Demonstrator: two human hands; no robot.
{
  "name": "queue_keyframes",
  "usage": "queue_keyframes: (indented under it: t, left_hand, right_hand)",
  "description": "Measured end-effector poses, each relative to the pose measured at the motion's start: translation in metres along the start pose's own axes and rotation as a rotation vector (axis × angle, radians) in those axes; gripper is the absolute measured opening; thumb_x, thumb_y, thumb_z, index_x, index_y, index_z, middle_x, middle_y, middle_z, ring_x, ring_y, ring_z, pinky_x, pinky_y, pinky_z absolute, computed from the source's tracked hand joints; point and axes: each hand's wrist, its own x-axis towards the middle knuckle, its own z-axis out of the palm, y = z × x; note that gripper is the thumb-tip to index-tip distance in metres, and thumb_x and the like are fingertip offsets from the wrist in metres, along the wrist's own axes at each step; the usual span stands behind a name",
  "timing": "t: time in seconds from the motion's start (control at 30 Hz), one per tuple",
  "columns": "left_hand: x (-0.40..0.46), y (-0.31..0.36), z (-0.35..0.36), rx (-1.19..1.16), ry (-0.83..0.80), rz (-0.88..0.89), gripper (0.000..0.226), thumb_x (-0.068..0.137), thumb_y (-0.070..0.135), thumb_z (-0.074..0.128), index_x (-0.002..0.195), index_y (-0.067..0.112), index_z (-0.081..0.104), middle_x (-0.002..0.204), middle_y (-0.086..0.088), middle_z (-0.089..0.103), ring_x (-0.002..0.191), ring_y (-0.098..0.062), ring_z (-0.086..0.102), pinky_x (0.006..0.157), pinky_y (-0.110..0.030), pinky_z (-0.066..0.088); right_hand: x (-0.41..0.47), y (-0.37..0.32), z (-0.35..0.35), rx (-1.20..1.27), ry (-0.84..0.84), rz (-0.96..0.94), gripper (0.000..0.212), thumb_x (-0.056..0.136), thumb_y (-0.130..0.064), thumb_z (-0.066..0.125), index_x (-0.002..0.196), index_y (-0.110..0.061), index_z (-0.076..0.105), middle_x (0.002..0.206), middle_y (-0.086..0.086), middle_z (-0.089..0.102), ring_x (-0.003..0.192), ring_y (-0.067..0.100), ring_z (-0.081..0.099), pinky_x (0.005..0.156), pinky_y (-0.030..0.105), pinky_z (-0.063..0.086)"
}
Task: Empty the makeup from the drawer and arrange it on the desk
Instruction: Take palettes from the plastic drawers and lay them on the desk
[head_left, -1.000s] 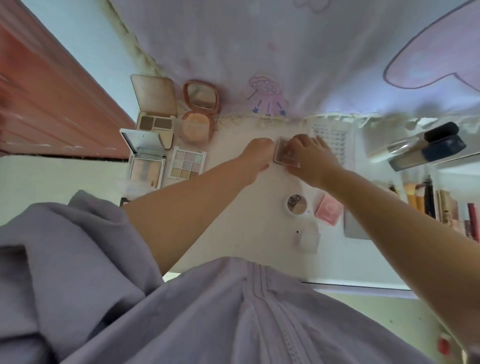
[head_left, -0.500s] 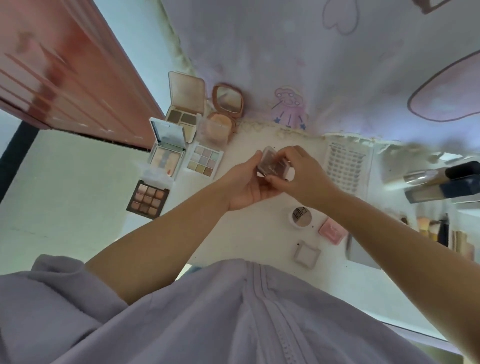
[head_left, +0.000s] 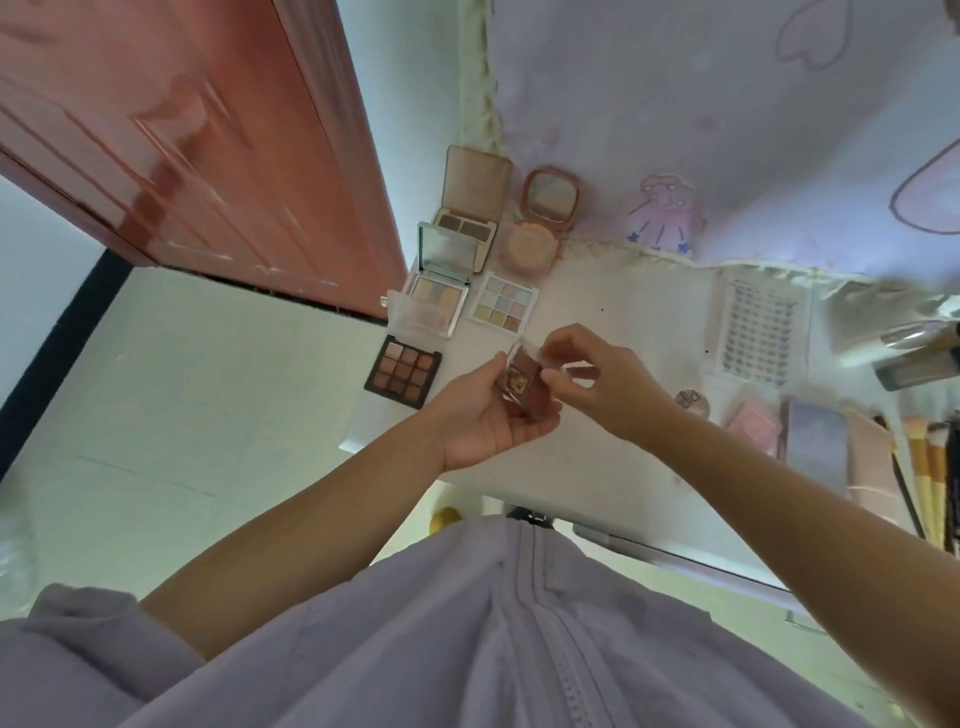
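Note:
A small clear compact with a brown pan (head_left: 521, 383) is held above the white desk (head_left: 613, 467). My left hand (head_left: 488, 415) cradles it from below, fingers curled round its base. My right hand (head_left: 597, 379) pinches its clear lid at the top right edge. Several opened palettes lie at the desk's left end: a brown nine-pan palette (head_left: 402, 370), a pastel nine-pan palette (head_left: 503, 303), a mirrored highlighter palette (head_left: 435, 291), a tan brow compact (head_left: 470, 208) and a round powder compact (head_left: 537, 223).
A lash tray (head_left: 756, 332), a small round pot (head_left: 693, 402), a pink compact (head_left: 750, 426), flat palettes (head_left: 818, 447) and brushes (head_left: 930, 467) sit on the right. A red door (head_left: 182, 140) stands at left. A pale curtain (head_left: 727, 104) hangs behind the desk.
Both hands lifted the small compact off the desk and drew it nearer to me. The right hand now pinches the lid. The camera view shifted right and down.

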Motion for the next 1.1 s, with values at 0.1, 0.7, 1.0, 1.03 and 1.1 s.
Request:
queue_keyframes:
  t: [0.1,0.7,1.0,1.03,1.1]
  left_hand:
    - [-0.012,-0.005,-0.015,-0.06,0.019,-0.031,0.056,0.1,0.045,0.03,0.129,0.001,0.048,0.104,-0.021,0.06,0.089,-0.03,0.061,0.075,-0.036,0.057]
    - [-0.037,-0.015,-0.076,-0.282,0.433,0.065,0.022,0.1,0.015,0.038,0.101,-0.005,0.046,0.117,-0.031,0.051,0.117,-0.041,0.051,0.089,-0.045,0.046]
    - [-0.022,-0.01,-0.031,0.25,0.225,-0.07,0.022,0.096,0.011,0.042,0.103,0.0,0.059,0.096,-0.019,0.066,0.089,-0.027,0.066,0.082,-0.035,0.054]
    - [-0.013,-0.01,-0.018,0.308,0.187,-0.068,0.022,0.097,0.013,0.042,0.104,0.001,0.06,0.096,-0.016,0.067,0.089,-0.025,0.066,0.084,-0.034,0.053]
    - [0.01,-0.013,0.01,0.419,0.131,-0.06,0.021,0.097,0.014,0.043,0.107,0.004,0.059,0.096,-0.013,0.067,0.086,-0.022,0.065,0.084,-0.033,0.052]
  right_hand:
    - [0.01,-0.003,0.005,0.31,-0.019,0.213,0.007,0.093,-0.03,0.056,0.092,-0.027,0.063,0.088,-0.009,0.072,0.084,0.007,0.068,0.08,0.024,0.055]
    - [0.066,0.006,0.075,0.085,0.079,0.4,0.02,0.093,-0.012,0.05,0.112,-0.011,0.057,0.076,0.003,0.063,0.058,0.011,0.061,0.048,0.016,0.049]
    - [0.023,0.018,0.028,-0.221,0.197,0.309,0.019,0.093,-0.018,0.052,0.109,-0.015,0.061,0.093,0.002,0.066,0.076,0.018,0.065,0.065,0.028,0.052]
    - [0.013,0.026,0.012,-0.302,0.221,0.315,0.019,0.093,-0.017,0.051,0.107,-0.014,0.064,0.099,0.004,0.067,0.083,0.021,0.065,0.073,0.03,0.052]
    - [-0.008,0.043,-0.021,-0.469,0.253,0.35,0.021,0.094,-0.019,0.051,0.109,-0.015,0.065,0.108,0.006,0.064,0.094,0.024,0.062,0.083,0.033,0.048]
